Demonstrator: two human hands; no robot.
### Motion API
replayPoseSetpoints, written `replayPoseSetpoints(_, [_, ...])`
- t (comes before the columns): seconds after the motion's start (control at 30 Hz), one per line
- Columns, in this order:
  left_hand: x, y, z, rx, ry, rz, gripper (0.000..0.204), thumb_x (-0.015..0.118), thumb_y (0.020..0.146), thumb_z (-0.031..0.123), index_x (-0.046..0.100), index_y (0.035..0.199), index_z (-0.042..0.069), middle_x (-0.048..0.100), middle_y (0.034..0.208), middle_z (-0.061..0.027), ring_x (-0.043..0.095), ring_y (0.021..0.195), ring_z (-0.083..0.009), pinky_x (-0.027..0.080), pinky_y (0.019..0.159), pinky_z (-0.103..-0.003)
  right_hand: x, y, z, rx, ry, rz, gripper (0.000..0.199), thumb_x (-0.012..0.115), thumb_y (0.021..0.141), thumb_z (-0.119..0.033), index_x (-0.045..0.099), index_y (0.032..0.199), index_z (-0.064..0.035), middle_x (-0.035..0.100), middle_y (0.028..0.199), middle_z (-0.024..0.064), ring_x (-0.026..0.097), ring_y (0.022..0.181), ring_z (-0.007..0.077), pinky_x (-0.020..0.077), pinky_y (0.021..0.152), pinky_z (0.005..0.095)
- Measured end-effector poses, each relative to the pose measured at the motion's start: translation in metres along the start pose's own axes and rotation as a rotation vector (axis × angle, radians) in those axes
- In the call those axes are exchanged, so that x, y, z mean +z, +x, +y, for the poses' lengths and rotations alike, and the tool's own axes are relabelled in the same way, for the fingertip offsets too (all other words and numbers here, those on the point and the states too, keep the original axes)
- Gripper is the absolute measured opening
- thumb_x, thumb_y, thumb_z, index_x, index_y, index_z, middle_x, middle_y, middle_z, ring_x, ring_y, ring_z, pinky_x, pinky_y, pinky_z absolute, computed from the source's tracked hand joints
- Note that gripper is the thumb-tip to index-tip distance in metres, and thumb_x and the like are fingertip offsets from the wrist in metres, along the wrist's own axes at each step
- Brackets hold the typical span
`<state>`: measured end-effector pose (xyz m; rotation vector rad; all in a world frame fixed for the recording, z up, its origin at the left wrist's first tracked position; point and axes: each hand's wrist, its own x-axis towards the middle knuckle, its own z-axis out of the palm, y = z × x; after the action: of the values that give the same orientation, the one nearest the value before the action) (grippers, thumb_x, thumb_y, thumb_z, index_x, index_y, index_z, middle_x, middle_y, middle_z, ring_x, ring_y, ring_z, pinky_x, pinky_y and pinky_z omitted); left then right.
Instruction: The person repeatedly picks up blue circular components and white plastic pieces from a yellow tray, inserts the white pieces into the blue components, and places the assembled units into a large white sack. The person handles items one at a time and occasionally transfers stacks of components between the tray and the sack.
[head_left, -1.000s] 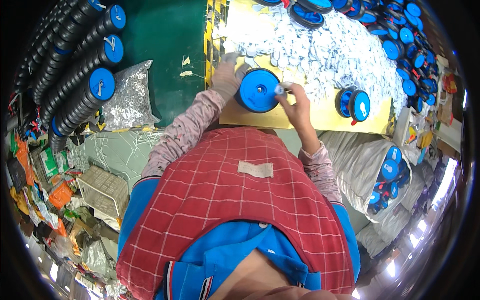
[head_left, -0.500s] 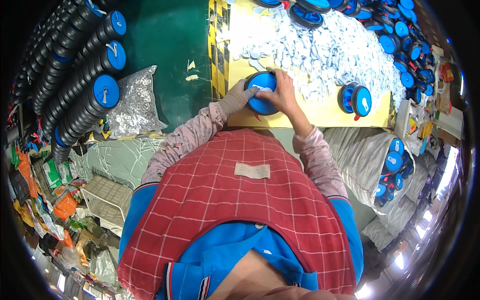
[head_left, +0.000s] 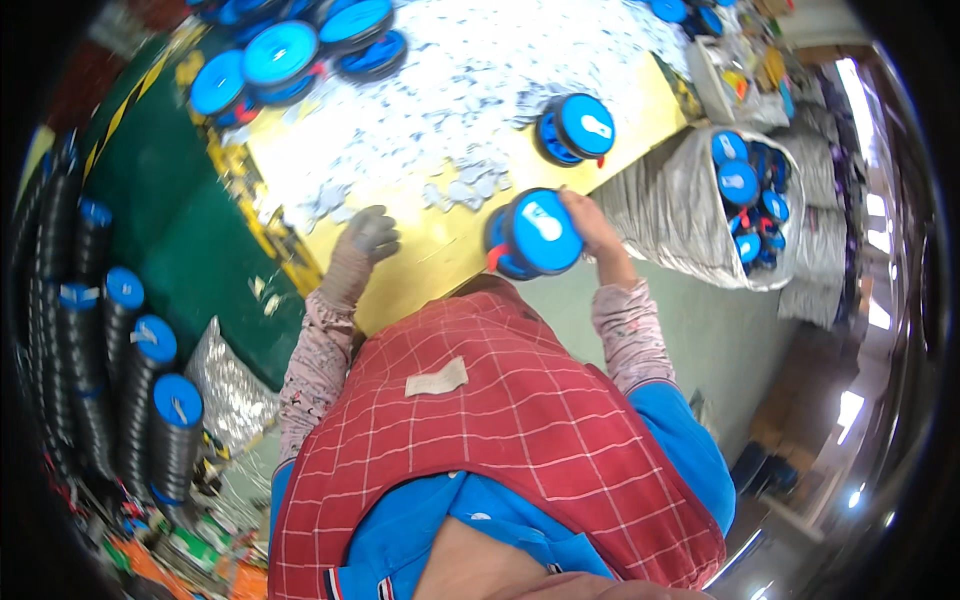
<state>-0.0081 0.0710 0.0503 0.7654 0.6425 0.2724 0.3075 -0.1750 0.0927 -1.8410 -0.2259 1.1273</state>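
Note:
My right hand grips the right rim of a blue-and-black double wheel. A pale sticker-like patch lies on its blue face, and a red tab sticks out at its lower left. The wheel is at the table's near edge, tilted with its blue face up. My left hand, in a grey glove, is over the yellow tabletop with its fingers slightly bent and apart, holding nothing. Beside it lie small pale grey flat pieces. Another double wheel stands farther back on the right.
Several double wheels sit at the far left of the table, around a spread of pale pieces. At right, an open white woven sack holds more wheels. Stacked black wheels with blue caps and a clear bag of small parts are at left.
My hands have parted. The right hand has carried the double wheel toward the right table edge, and the left has let go of it. The view has turned to the right.

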Motion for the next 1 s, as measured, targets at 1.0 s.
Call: replayPoseSetpoints(1.0, [-0.07,0.184,0.051,0.079,-0.027,0.408,0.043,0.061,0.099,0.03,0.054,0.132,0.003,0.058,0.124,-0.0111,0.059,0.109,-0.0234,0.053,0.095,-0.04,-0.525,-0.11,0.002,-0.192,-0.89,1.379,0.046,0.066,0.092,-0.038,0.067,0.121,-0.0024,0.069,0.113,0.0209,0.068,0.103,0.0344,0.0519,0.088,0.0417])
